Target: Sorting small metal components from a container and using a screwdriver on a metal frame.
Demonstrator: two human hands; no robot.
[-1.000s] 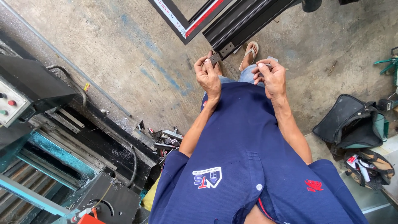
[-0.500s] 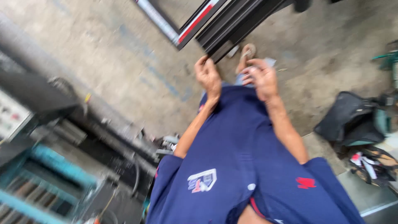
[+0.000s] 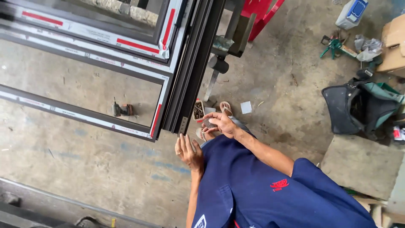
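My right hand (image 3: 220,123) pinches a small dark item (image 3: 209,123) in its fingertips, just over my sandalled feet (image 3: 225,107). A small box of screws (image 3: 198,110) sits on the floor right beside it. My left hand (image 3: 188,150) is lower and to the left, palm up with the fingers straight; I see nothing gripped in it. Both arms come out of my dark blue shirt (image 3: 253,190). The corner of a dark aluminium window frame (image 3: 181,93) with white and red protective tape lies just beyond the hands.
A cordless drill (image 3: 122,110) lies on the concrete inside the frame. A red chair (image 3: 261,12), a white and blue container (image 3: 352,12) and a cardboard box (image 3: 394,46) are at the back right. A dark tool bag (image 3: 363,107) and a concrete block (image 3: 363,164) stand at the right.
The view has swung away from the machine at the left onto the window frames. My hands, held up close together before, have parted: the left is lower, the right is by the screw box.
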